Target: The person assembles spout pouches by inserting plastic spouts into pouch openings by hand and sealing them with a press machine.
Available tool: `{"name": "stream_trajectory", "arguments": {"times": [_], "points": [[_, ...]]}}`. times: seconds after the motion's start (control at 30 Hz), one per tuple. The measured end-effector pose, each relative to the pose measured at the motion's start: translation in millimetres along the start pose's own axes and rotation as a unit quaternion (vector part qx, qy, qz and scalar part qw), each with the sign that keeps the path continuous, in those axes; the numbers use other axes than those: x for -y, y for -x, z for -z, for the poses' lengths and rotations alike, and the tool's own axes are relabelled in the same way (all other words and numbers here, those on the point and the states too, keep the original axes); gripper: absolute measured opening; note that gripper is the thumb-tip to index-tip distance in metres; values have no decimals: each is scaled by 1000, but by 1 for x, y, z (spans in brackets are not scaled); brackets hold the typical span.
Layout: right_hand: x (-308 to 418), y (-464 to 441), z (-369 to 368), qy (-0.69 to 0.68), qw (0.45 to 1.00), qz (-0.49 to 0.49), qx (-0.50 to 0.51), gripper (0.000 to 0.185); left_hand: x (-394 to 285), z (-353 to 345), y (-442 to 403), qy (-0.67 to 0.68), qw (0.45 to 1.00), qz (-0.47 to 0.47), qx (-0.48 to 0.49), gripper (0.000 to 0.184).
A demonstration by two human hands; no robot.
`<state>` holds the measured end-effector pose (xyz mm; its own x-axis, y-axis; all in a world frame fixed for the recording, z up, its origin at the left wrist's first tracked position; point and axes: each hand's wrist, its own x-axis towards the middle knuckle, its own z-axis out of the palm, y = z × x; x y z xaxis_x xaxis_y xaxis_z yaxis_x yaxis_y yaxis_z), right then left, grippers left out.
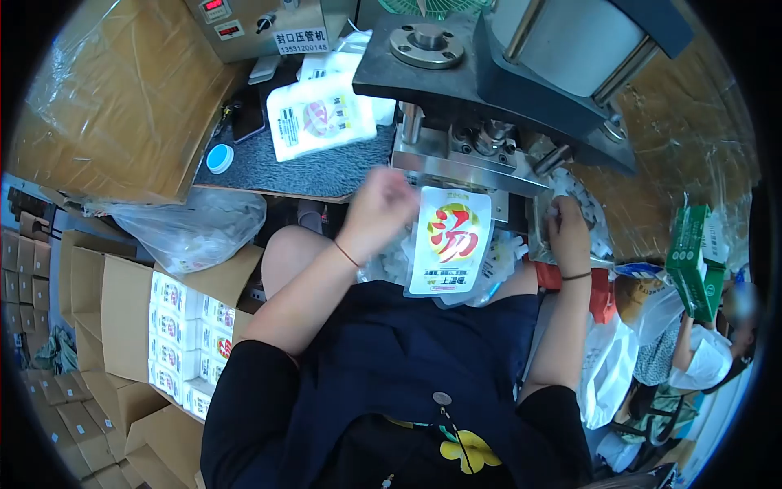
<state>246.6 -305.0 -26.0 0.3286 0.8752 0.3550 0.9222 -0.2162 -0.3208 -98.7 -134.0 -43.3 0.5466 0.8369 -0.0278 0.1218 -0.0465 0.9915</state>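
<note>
A white pouch (450, 240) with red characters hangs upright at the front of a metal press (481, 163), its top edge by the jaw. My left hand (383, 202) is just left of the pouch's upper edge, its fingers smeared by motion. On the right, my right hand (568, 232) is over a container of small white pieces (588, 208). Its fingers are curled together, and what they hold is too small to make out. Below the hanging pouch, more pouches and small clear-white pieces (505, 253) lie at my lap.
White pouches (322, 118) lie on the dark mat (244, 173) beside a blue-lidded round tub (220, 158). A control box (265, 28) stands behind. To the left is an open carton (126, 326) with packed pouches. A person (692, 354) with a green box (692, 261) sits at right.
</note>
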Motion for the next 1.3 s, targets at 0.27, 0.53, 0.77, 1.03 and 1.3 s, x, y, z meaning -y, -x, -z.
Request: {"name": "stream_trajectory", "arguments": {"times": [0.27, 0.53, 0.77, 1.03, 1.3], "points": [[22, 18, 15, -95, 984, -82, -125, 33, 10, 93, -16, -600, 752, -249, -117, 51], [124, 35, 21, -223, 974, 10, 28, 21, 16, 66, 44, -52, 995, -82, -37, 16], [166, 0, 26, -327, 939, 107, -16, 11, -22, -11, 70, -47, 994, -3, 101, 18], [127, 8, 46, -296, 934, 139, 144, 21, -8, -51, 81, 242, 914, 153, 289, 27], [27, 16, 60, 22, 979, -4, 205, 28, -17, -32, 27, 308, 906, 206, 204, 29]]}}
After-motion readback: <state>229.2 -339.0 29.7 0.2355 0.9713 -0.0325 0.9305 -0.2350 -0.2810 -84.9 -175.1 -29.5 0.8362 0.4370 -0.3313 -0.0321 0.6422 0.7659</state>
